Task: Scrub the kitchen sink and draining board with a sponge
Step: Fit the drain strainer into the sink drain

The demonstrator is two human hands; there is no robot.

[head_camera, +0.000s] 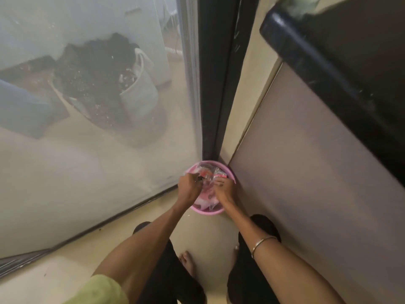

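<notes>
- A person stands barefoot on a pale floor (203,233), bending forward and looking straight down; both arms reach to a small pink tub (232,177) set on the floor in the corner where a glass door (98,161) meets a grey cabinet front (306,172).
- The tub holds crumpled clear plastic bags (211,172) with red printing.
- The left hand (189,188) has its fingers curled down into the plastic at the tub's left side, pinching it; the right hand (225,189) does the same at the right, fingers bent and gripping the bag film.
- No sponge, the task's own thing, can be seen. Whether one lies in the bags cannot be told. The sink and draining board are also out of view; only a dark table edge (306,53) shows at upper right, above the cabinet.
- Judged handling: the bags look thin, light, limp and slippery, so a pinch at a gathered edge or the mouth would hold better than a flat grip. The tub looks light and rigid; its rim is the natural place to lift it.
- Orientation: the tub is round and sits upright, mouth up, with no long axis. The bags are bunched with no clear direction.
- Beyond the glass, blurred, sit a dark soil heap and a pale bucket (140,93).
</notes>
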